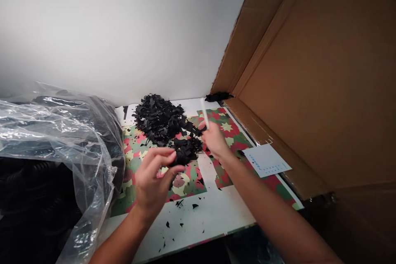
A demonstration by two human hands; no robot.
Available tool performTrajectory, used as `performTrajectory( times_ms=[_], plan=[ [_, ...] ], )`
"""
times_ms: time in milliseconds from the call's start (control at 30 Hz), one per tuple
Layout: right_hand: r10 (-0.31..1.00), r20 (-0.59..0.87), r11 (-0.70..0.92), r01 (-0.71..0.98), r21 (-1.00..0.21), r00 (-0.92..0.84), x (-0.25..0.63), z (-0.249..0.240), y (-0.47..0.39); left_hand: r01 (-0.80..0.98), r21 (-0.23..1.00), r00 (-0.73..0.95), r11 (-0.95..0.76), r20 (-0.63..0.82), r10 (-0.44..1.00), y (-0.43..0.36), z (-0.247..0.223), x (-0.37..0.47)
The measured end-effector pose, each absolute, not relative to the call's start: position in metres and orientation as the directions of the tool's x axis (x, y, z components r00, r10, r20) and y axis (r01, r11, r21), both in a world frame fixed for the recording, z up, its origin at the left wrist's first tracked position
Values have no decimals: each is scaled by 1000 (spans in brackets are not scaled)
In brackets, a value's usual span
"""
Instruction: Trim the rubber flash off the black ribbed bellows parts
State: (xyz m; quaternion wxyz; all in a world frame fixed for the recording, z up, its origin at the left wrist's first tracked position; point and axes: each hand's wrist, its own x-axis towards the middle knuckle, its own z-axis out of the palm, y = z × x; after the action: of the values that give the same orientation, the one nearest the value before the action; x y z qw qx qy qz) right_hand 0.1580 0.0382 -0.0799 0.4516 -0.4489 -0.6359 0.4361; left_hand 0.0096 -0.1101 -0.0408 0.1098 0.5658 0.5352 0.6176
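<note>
My left hand (156,173) pinches a black ribbed rubber piece (182,157) between thumb and fingers, just above the camouflage-patterned sheet (185,183). To its right, my right hand (213,138) is closed around a thin white-handled tool (204,113), whose handle points up and away. The tool's lower end is hidden by the hand. Black scraps (194,145) lie between and behind the two hands. A larger heap of black shavings (157,117) sits farther back on the table.
A clear plastic bag (102,144) with black ribbed parts (40,198) fills the left side. Tall cardboard (324,70) stands at the right. A white card with blue marks (267,160) lies at the table's right edge. Small scraps dot the white front surface (185,222).
</note>
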Motion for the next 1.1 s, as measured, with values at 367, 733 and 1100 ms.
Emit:
performTrajectory(
  times_ms=[367,733,1100],
  plan=[
    [935,252,328,340,-882,-249,169,-57,12,196,973,-356,-124,188,915,-98,-49,-8],
    [806,-111,-206,-99,-974,-581,149,-39,-30,46,969,-424,-244,240,873,-100,-46,-5],
    [877,362,286,-264,-921,-316,166,-44,-19,120,992,-383,-40,83,920,-99,-46,-10]
  ],
)
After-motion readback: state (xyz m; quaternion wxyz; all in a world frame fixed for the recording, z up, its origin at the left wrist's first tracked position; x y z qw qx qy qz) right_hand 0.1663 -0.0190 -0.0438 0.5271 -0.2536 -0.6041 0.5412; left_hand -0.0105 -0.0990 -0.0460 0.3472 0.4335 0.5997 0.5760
